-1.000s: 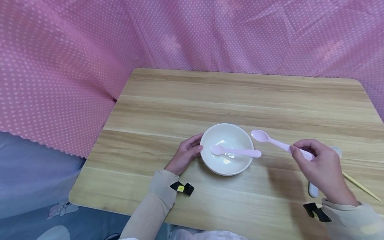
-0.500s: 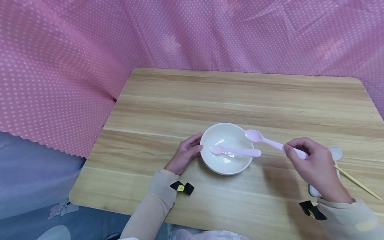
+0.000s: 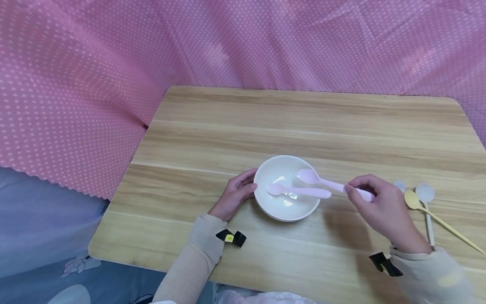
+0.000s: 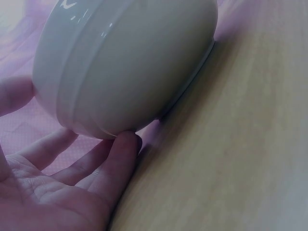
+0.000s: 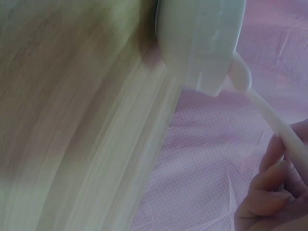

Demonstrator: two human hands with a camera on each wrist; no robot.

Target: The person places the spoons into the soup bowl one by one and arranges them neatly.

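A white bowl (image 3: 284,214) stands on the wooden table, and my left hand (image 3: 236,193) holds its left side. In the left wrist view the thumb meets the rim while the fingers (image 4: 120,154) lie against the outer wall. One pink spoon (image 3: 303,193) rests in the bowl, its handle sticking out over the right rim. My right hand (image 3: 385,209) pinches a second pink spoon (image 3: 332,185) by the handle. The head of that spoon is over the bowl's inside, tilted down to the left. From the right wrist, its head (image 5: 240,74) shows right at the rim.
Right of the bowl, partly behind my right hand and wrist, lie a yellow spoon (image 3: 442,219), a pale grey spoon (image 3: 425,193) and another pale round head (image 3: 399,185). Pink dotted cloth (image 3: 265,46) hangs along the table's back and left sides.
My right hand has moved left, carrying its pink spoon from beside the bowl to over it. This uncovers the yellow spoon's head. The left hand and bowl have stayed in place.
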